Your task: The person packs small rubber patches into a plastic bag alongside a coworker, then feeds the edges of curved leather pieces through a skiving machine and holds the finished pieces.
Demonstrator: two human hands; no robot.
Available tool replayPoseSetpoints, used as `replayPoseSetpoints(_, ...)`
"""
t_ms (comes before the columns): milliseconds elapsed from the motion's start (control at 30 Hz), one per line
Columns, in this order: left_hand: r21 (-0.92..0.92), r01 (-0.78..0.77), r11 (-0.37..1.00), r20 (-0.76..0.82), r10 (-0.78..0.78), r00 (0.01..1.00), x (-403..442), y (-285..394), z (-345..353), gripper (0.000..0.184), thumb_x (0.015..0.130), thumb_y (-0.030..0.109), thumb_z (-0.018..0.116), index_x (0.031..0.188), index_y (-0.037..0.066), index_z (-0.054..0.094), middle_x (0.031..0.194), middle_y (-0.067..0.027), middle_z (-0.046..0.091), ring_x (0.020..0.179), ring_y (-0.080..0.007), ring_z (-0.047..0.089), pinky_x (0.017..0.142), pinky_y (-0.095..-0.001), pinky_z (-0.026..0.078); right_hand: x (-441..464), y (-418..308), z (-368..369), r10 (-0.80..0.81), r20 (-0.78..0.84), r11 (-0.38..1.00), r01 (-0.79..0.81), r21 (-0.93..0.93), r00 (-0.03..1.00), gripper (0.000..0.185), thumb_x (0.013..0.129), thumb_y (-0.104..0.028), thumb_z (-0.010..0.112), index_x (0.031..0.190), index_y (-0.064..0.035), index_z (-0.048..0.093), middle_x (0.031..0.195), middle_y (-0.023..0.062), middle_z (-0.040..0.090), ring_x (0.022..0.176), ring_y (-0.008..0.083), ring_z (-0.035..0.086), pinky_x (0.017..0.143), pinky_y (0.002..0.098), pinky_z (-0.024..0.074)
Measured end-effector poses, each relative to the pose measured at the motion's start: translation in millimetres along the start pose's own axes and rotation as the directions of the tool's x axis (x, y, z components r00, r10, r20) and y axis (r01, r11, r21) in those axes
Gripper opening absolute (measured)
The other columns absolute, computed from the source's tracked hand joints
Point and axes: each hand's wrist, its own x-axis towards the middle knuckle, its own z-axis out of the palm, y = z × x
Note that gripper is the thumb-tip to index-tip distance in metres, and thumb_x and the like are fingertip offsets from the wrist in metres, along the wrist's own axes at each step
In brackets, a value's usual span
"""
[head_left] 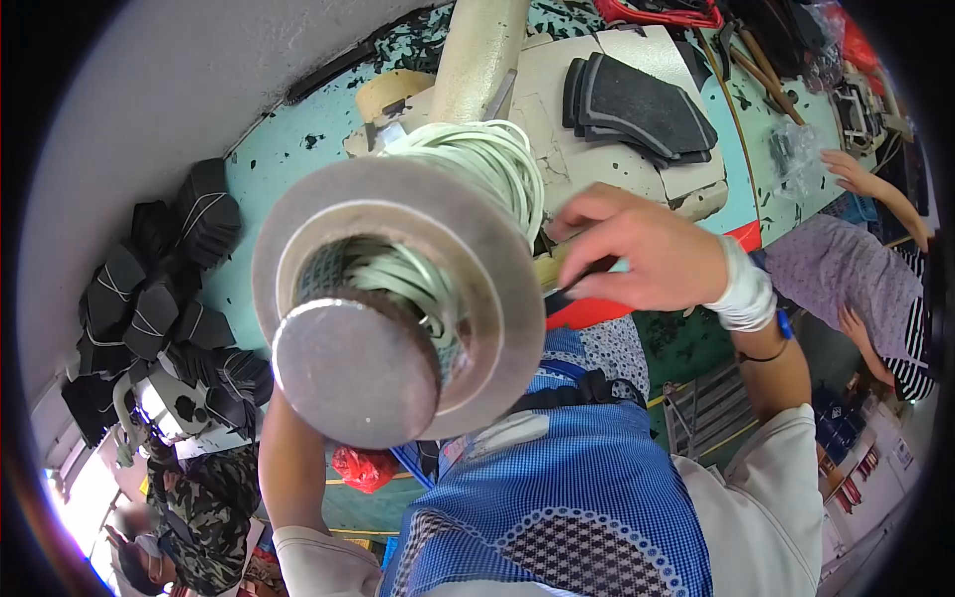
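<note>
My right hand point(642, 254) is closed, thumb and fingers pinched on a small dark piece point(594, 269) that I cannot make out fully. A loose white wrap circles that wrist. Directly in front of me, a large round metal part point(358, 373) with a wide ring blocks much of the view. Pale green cord point(487, 164) is looped in a thick bundle behind and inside the ring. My left forearm point(292, 463) runs up behind this metal part, which hides my left hand. Just beyond my right hand, dark grey padded pieces point(642, 104) lie stacked on a cream-coloured surface.
Bundles of black pieces tied with cord point(204, 214) are piled at the left. Black scraps litter the pale green table point(298, 154). A cream machine arm point(477, 50) rises beyond the ring. Other people are at left and right; one person's hand point(851, 169) reaches over the table.
</note>
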Motion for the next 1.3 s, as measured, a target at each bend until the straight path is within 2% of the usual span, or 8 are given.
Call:
replayPoseSetpoints(167, -0.147, 0.259, 0.955, 0.042, -0.256, 0.966, -0.5, 25.0, -10.4, 0.018, 0.077, 0.022, 0.064, 0.077, 0.004, 0.064, 0.077, -0.0146, 0.065, 0.072, -0.0342, 0.061, 0.066, -0.0446, 0.046, 25.7, -8.7, 18.5, 0.045, -0.023, 0.974, -0.049, -0.219, 0.999, 0.011, 0.076, -0.013, 0.069, 0.086, -0.0087, 0.071, 0.094, 0.0103, 0.064, 0.1, 0.0313, 0.057, 0.087, 0.0399, 0.0447)
replayPoseSetpoints(333, 0.006, 0.282, 0.959, 0.034, -0.282, 0.959, 72.5, 27.6, -25.6, 0.018, 0.078, 0.022, 0.064, 0.08, 0.004, 0.064, 0.08, -0.0143, 0.065, 0.073, -0.033, 0.061, 0.067, -0.0435, 0.046, -8.0, -9.6, -21.4, 0.275, 0.158, 0.954, -0.289, 0.077, 0.949, 0.013, 0.076, -0.01, 0.069, 0.089, -0.0069, 0.07, 0.089, 0.0125, 0.063, 0.09, 0.0332, 0.06, 0.08, 0.0402, 0.0475)
replayPoseSetpoints(467, 0.16, 0.268, 0.95, 0.173, -0.295, 0.94, 139.2, -0.9, -8.0, 0.019, 0.079, 0.022, 0.064, 0.082, 0.003, 0.064, 0.082, -0.0141, 0.065, 0.075, -0.032, 0.061, 0.067, -0.0426, 0.046, 10.4, 1.8, 14.8, -0.091, -0.077, 0.994, 0.086, -0.066, 0.993, 0.012, 0.077, -0.012, 0.069, 0.089, -0.0095, 0.07, 0.1, 0.0077, 0.06, 0.103, 0.0288, 0.054, 0.091, 0.04, 0.0419)
replayPoseSetpoints(833, -0.05, 0.446, 0.894, 0.186, -0.43, 0.883, 39.8, 52.6, -23.4, 0.02, 0.081, 0.021, 0.063, 0.089, 0.002, 0.063, 0.088, -0.0134, 0.065, 0.079, -0.0294, 0.061, 0.069, -0.0402, 0.047, -15.8, -0.1, -4.8, 0.07, 0.034, 0.98, -0.075, 0.183, 0.997, 0.015, 0.076, -0.014, 0.07, 0.09, -0.0078, 0.07, 0.096, 0.0114, 0.06, 0.096, 0.031, 0.058, 0.084, 0.0399, 0.0452)
replayPoseSetpoints(967, -0.129, 0.518, 0.846, 0.156, -0.499, 0.853, 4.1, 76.0, -29.8, 0.021, 0.082, 0.021, 0.063, 0.092, 0.002, 0.063, 0.09, -0.0132, 0.065, 0.081, -0.0284, 0.061, 0.07, -0.0393, 0.047, 22.4, 5.3, 22.1, -0.178, -0.192, 0.972, 0.142, -0.189, 0.965, 0.017, 0.074, -0.011, 0.071, 0.091, -0.0089, 0.071, 0.093, 0.0093, 0.061, 0.092, 0.0293, 0.059, 0.085, 0.0396, 0.0463)
replayPoseSetpoints(1067, -0.183, 0.572, 0.799, 0.138, -0.556, 0.82, -10.2, 85.8, -31.2, 0.022, 0.083, 0.021, 0.063, 0.094, 0.002, 0.063, 0.092, -0.013, 0.065, 0.082, -0.0277, 0.061, 0.071, -0.0386, 0.047, 3.2, -1.6, -4.7, -0.025, -0.168, 0.999, 0.03, 0.023, 0.986, 0.017, 0.072, -0.011, 0.072, 0.089, -0.0078, 0.07, 0.085, 0.0069, 0.063, 0.081, 0.0296, 0.06, 0.077, 0.0408, 0.0495)
replayPoseSetpoints(1167, -0.209, 0.578, 0.789, 0.127, -0.564, 0.816, -13.2, 85.5, -26.0, 0.022, 0.084, 0.021, 0.063, 0.096, 0.002, 0.063, 0.093, -0.0128, 0.065, 0.083, -0.027, 0.061, 0.071, -0.038, 0.048, -15.2, -10.9, -39.1, -0.259, -0.619, 0.892, -0.064, -0.449, 0.741, 0.017, 0.071, -0.011, 0.071, 0.087, -0.0054, 0.069, 0.079, 0.005, 0.064, 0.072, 0.0287, 0.06, 0.071, 0.0403, 0.051)
replayPoseSetpoints(1300, -0.214, 0.561, 0.8, 0.126, -0.547, 0.828, -8.9, 81.8, -23.7, 0.024, 0.085, 0.02, 0.063, 0.098, 0.001, 0.063, 0.095, -0.0126, 0.065, 0.085, -0.0261, 0.061, 0.072, -0.0371, 0.048, -18.4, 27.8, -9.7, -0.396, -0.405, 0.719, 0.005, -0.695, 0.824, 0.021, 0.07, -0.014, 0.071, 0.087, -0.0032, 0.067, 0.081, 0.0056, 0.06, 0.08, 0.0238, 0.059, 0.069, 0.0354, 0.0484)
